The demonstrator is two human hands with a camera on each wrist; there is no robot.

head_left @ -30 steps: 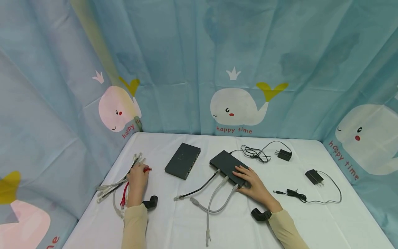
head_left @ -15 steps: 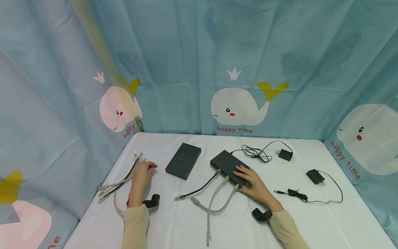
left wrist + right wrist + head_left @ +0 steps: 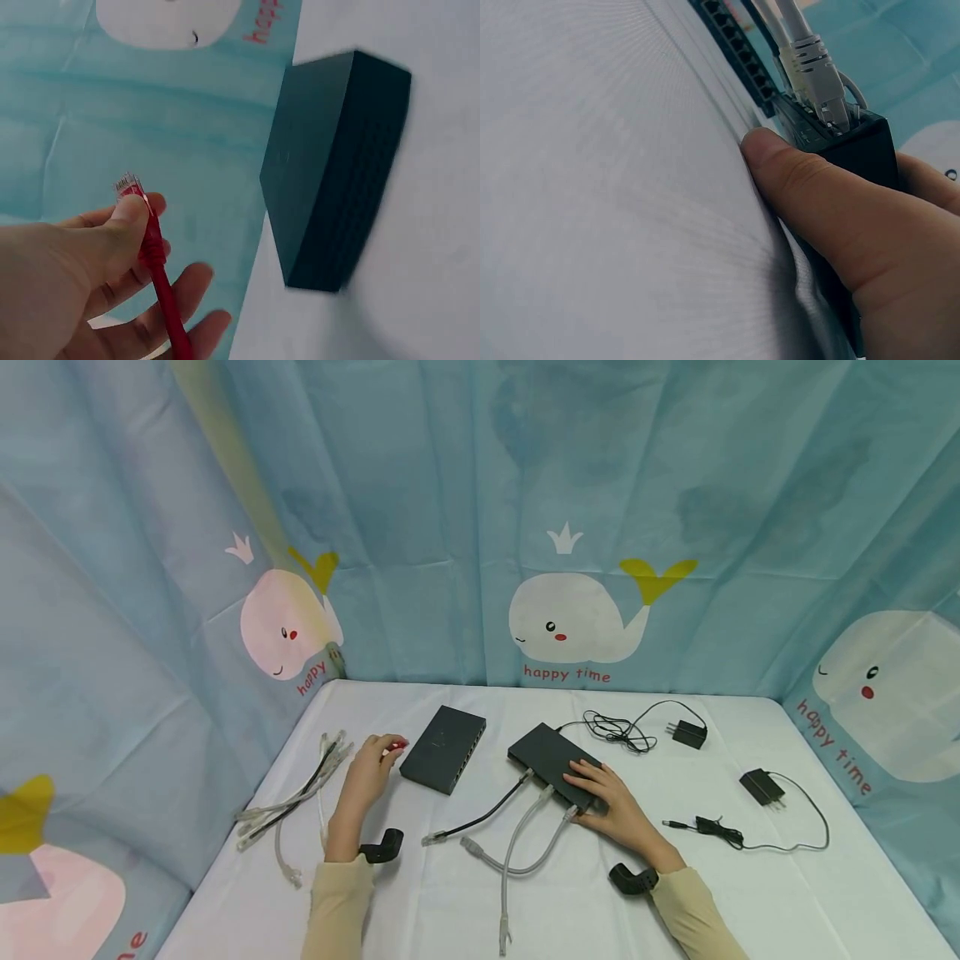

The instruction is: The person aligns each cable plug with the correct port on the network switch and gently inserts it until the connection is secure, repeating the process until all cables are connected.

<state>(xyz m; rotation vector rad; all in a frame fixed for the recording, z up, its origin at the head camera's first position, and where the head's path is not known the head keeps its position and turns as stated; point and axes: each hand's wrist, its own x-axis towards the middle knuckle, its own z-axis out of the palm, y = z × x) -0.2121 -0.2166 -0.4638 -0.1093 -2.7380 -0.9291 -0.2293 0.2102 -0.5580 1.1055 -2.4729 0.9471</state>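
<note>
My left hand [image 3: 366, 779] is raised above the table, left of a black network switch [image 3: 441, 746]. In the left wrist view, thumb and fingertips pinch the plug end of a red Ethernet cable [image 3: 166, 296], its clear connector poking out past the thumb. My right hand [image 3: 618, 808] grips the right end of a second network switch [image 3: 546, 752], fingers spread on top and thumb along its near lower edge. Three cables are plugged into this switch: a black cable [image 3: 483, 815] and two grey cables [image 3: 516, 835]. A grey plug [image 3: 821, 79] sits in its port near the thumb.
A bundle of grey and black cables [image 3: 288, 806] lies at the left. Behind the held switch is a coiled lead [image 3: 618, 731] with a power adapter [image 3: 687, 733]. Another power adapter [image 3: 761, 787] lies to the right. A whale-print curtain [image 3: 435, 527] stands behind the table.
My left hand has lifted away from the cable bundle and moved right and farther back, bringing the red Ethernet cable toward the left switch. My right hand stays on its switch.
</note>
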